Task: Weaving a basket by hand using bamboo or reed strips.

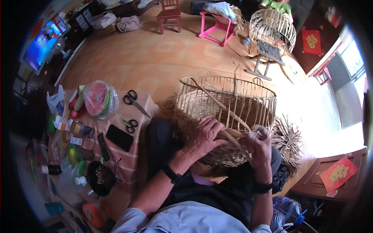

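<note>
A half-woven basket (pixel 190 101) of tan plant strips rests against my knees, its tall bare stakes standing around the far side. My left hand (pixel 204 136) is closed at the near side, fingers bent over a flat strip (pixel 234 140) where it meets the weave. To its right, my right hand (pixel 259 145) pinches the same strip between thumb and fingers; its fingertips look wrapped in grey. One long loose strip (pixel 215 101) slants across the basket from the far left rim down to the right hand. My palms hide part of the near wall.
At left, a cloth-covered table holds black scissors (pixel 133 101), smaller snips (pixel 132 125), a phone (pixel 120 137), wrapped watermelon (pixel 100 99) and a black bowl (pixel 101 178). Cut strips (pixel 286 141) bristle at right. Beyond stand a pink stool (pixel 211 34), a red chair (pixel 169 15) and a person with another basket (pixel 272 29).
</note>
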`<move>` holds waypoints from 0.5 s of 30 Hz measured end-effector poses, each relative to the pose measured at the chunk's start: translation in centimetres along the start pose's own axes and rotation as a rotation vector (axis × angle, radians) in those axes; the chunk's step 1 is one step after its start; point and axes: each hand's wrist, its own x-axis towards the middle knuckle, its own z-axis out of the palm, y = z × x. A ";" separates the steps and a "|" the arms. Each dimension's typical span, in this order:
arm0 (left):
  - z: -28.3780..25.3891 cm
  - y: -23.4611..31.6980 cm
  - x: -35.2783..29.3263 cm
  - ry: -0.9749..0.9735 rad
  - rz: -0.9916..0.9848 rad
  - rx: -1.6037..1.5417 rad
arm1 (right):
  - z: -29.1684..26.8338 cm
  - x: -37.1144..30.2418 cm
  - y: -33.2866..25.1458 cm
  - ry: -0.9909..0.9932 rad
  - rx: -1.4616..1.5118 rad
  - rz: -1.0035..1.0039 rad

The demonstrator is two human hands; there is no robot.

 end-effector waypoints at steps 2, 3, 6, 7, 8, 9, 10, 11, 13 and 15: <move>-0.5 -0.4 -0.1 -0.016 0.017 0.009 | -0.2 -1.4 1.4 -0.021 0.057 0.061; -0.8 -0.5 -0.1 -0.060 0.010 -0.021 | -0.5 -2.3 2.1 -0.044 0.019 0.078; -1.8 -0.5 0.2 -0.097 0.022 -0.081 | 0.2 -3.9 2.1 -0.069 -0.115 0.122; -2.9 0.5 0.8 -0.132 -0.072 -0.193 | 0.2 -3.4 2.7 -0.110 -0.259 -0.071; -2.9 0.6 1.1 -0.156 -0.053 -0.196 | 0.2 -2.7 3.2 -0.144 -0.406 -0.262; -3.4 0.6 0.9 -0.006 -0.066 -0.048 | 1.5 -2.6 2.2 -0.149 -0.619 -0.254; -3.7 0.7 0.8 0.144 -0.073 0.099 | 3.0 -2.7 0.7 -0.152 -0.831 -0.242; -3.9 1.9 1.2 0.169 -0.065 0.122 | 4.1 -2.6 -0.1 -0.147 -0.903 -0.159; -2.7 2.2 1.5 0.097 0.004 0.086 | 3.8 -1.6 2.3 -0.169 -0.897 -0.356; -1.7 2.0 1.6 0.014 0.053 0.090 | 2.7 -1.7 2.5 -0.201 -0.896 -0.392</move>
